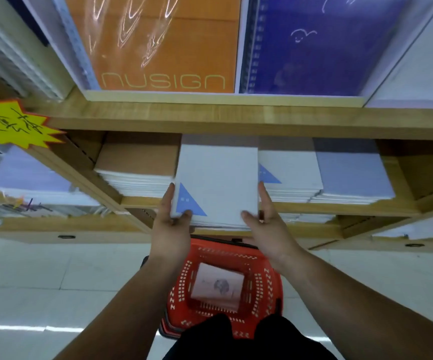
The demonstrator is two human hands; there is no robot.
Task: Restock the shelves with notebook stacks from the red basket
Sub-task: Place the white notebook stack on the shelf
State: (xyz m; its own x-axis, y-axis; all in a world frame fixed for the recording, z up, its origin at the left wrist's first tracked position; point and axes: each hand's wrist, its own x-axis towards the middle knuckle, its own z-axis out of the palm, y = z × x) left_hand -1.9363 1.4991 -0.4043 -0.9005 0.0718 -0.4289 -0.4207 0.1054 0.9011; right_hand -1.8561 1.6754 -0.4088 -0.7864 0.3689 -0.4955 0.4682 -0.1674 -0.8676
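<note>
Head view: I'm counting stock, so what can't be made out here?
All head view.
- Red basket: near rim hidden by dark clothing; count under the pink notebook unseen.
- White notebook stack: underside hidden; whether it rests on the shelf is unclear.
- Yellow sign: cut by left edge, writing blurred.

white notebook stack (220, 178), red basket (267, 289)

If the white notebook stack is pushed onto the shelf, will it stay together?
The white notebook stack likely feels heavy: many thin copies, left hand and right hand both holding it. Loose smooth covers may slide apart if pushed unevenly.
</note>
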